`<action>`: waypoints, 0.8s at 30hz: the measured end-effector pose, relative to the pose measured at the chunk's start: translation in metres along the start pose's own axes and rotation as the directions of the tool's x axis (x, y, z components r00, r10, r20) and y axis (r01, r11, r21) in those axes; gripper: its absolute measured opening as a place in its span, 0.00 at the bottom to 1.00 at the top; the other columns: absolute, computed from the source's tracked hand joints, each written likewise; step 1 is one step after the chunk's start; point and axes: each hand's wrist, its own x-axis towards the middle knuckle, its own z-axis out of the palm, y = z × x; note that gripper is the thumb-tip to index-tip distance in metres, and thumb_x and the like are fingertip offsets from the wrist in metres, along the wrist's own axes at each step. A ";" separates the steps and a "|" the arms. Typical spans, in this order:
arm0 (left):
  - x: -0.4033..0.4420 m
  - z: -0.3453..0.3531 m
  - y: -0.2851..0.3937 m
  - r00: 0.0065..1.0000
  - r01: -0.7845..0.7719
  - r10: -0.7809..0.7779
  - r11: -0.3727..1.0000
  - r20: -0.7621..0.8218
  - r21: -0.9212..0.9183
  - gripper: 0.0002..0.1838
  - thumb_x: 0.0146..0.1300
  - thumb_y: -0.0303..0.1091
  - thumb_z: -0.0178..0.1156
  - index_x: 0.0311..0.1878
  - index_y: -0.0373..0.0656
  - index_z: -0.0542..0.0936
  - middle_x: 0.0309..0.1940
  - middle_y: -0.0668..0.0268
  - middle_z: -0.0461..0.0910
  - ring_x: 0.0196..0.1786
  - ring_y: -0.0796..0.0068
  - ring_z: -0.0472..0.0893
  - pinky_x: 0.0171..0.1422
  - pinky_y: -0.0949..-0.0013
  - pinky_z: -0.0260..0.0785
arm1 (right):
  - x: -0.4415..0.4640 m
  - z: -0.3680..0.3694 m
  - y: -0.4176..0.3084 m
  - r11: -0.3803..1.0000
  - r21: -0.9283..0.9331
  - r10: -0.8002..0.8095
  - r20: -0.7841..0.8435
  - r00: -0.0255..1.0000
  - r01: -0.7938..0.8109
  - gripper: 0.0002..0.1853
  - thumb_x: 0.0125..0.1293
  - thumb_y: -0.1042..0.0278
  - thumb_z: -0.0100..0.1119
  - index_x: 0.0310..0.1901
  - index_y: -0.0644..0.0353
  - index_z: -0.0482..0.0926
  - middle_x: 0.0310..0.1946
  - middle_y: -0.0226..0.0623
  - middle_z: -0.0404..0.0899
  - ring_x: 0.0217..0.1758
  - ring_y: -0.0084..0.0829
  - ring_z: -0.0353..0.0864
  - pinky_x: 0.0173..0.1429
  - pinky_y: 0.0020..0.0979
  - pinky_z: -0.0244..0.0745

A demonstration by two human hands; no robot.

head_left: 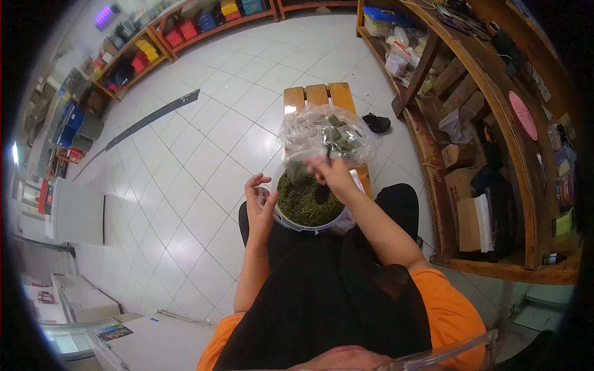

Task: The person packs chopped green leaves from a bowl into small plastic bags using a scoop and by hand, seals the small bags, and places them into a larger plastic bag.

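A round clear tub [278,215] sits at my lap, filled with green moss-like material [303,204]. My left hand [258,199] is at the tub's left side, fingers apart, with the thumb near the rim and a clear plastic edge beside the palm. Over the tub's upper right, my right hand [332,175] is closed on something dark and thin that I cannot make out clearly. Just beyond the tub, a clear plastic bag [303,127] with green pieces [339,133] in it lies on a slatted wooden bench [317,94].
A wooden shelf unit [424,151] with bags and boxes stands on the right. A black shoe [376,123] is on the floor beside the bench. Shelves with coloured bins [175,37] line the far wall. A white cabinet [77,211] stands at left.
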 end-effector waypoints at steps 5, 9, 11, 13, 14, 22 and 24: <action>-0.005 0.013 0.013 0.912 0.406 -0.310 0.774 0.268 -0.486 0.35 0.61 0.39 0.60 0.68 0.42 0.57 0.54 0.62 0.68 0.37 0.79 0.70 0.38 0.74 0.64 | -0.019 0.026 -0.001 0.961 -0.060 -0.271 -0.045 0.961 0.268 0.19 0.61 0.59 0.68 0.49 0.63 0.80 0.37 0.28 0.79 0.31 0.21 0.70 0.38 0.26 0.70; -0.014 0.021 0.012 0.766 0.636 -0.406 0.596 0.499 -0.491 0.35 0.60 0.39 0.60 0.68 0.44 0.57 0.52 0.63 0.70 0.36 0.79 0.70 0.36 0.74 0.64 | -0.048 0.041 -0.024 0.632 -0.378 -0.649 0.218 0.729 0.676 0.11 0.54 0.71 0.66 0.40 0.59 0.81 0.34 0.34 0.76 0.39 0.36 0.76 0.46 0.35 0.73; -0.012 0.019 0.007 0.751 0.636 -0.407 0.657 0.520 -0.405 0.36 0.59 0.40 0.61 0.68 0.44 0.58 0.52 0.64 0.71 0.39 0.77 0.73 0.39 0.71 0.67 | -0.054 0.039 -0.027 0.708 -0.353 -0.559 0.250 0.791 0.612 0.10 0.50 0.75 0.65 0.37 0.59 0.80 0.34 0.38 0.77 0.43 0.44 0.75 0.50 0.38 0.72; -0.012 0.020 0.007 0.749 0.623 -0.401 0.698 0.528 -0.354 0.31 0.60 0.35 0.60 0.66 0.42 0.62 0.53 0.64 0.72 0.44 0.74 0.76 0.44 0.66 0.71 | -0.056 0.035 -0.025 0.672 -0.358 -0.597 0.255 0.761 0.648 0.08 0.51 0.75 0.64 0.35 0.60 0.80 0.34 0.39 0.77 0.42 0.43 0.75 0.50 0.38 0.72; -0.013 0.018 0.008 0.749 0.623 -0.401 0.697 0.527 -0.354 0.31 0.60 0.35 0.60 0.66 0.42 0.62 0.53 0.64 0.72 0.44 0.74 0.76 0.44 0.66 0.71 | -0.057 0.033 -0.024 0.672 -0.358 -0.596 0.256 0.761 0.648 0.08 0.51 0.75 0.64 0.35 0.60 0.80 0.34 0.39 0.77 0.42 0.43 0.75 0.50 0.38 0.72; -0.018 0.029 0.022 0.918 -0.254 0.366 0.839 -0.154 0.481 0.10 0.59 0.26 0.63 0.43 0.37 0.77 0.40 0.57 0.78 0.42 0.62 0.78 0.46 0.65 0.70 | -0.068 0.024 -0.037 0.856 -0.320 -0.418 0.034 0.908 0.406 0.07 0.56 0.71 0.66 0.33 0.65 0.80 0.30 0.42 0.78 0.35 0.41 0.79 0.41 0.36 0.73; -0.020 0.031 0.029 0.934 -0.330 0.354 0.803 0.048 0.496 0.07 0.57 0.30 0.67 0.37 0.38 0.81 0.37 0.57 0.80 0.40 0.59 0.78 0.45 0.62 0.70 | -0.072 0.024 -0.032 0.883 -0.274 -0.384 0.047 0.922 0.381 0.08 0.56 0.71 0.67 0.32 0.66 0.80 0.30 0.43 0.78 0.33 0.41 0.80 0.39 0.36 0.73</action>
